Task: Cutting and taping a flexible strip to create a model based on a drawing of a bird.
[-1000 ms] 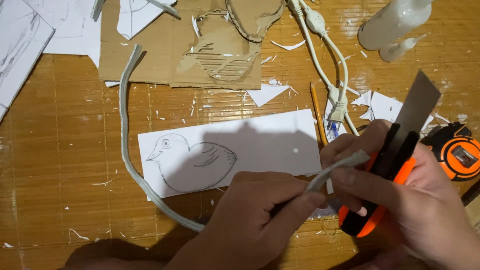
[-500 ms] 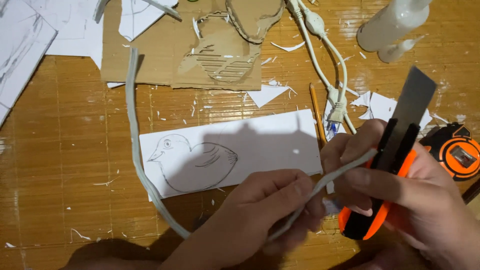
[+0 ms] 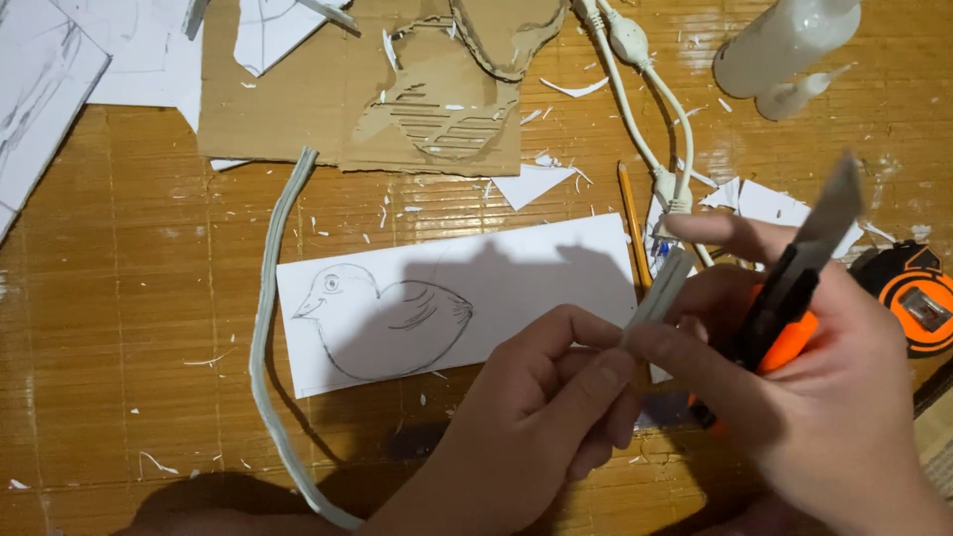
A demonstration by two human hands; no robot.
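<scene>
Head view looks down on a wooden table (image 3: 119, 298) littered with paper scraps. Low in the middle of the frame, the left hand (image 3: 526, 417) has its fingers closed on the end of a flat grey cord (image 3: 266, 328), pinching it so the tip stands up stiff near the blade. From there the cord loops away under the wrist and up the left side of the frame. At lower right, the right hand (image 3: 824, 397) is wrapped tightly round an orange and black utility knife (image 3: 784, 298), blade out and pointing to the upper right, thumb braced against the cord tip as if to steady a cut. Just behind the hands lies a paper with a bird drawing (image 3: 447, 298); a cut cardboard sheet (image 3: 397, 89) sits at upper centre, glue bottles (image 3: 784, 50) at upper right, and a tape measure (image 3: 918, 298) at the right edge.
</scene>
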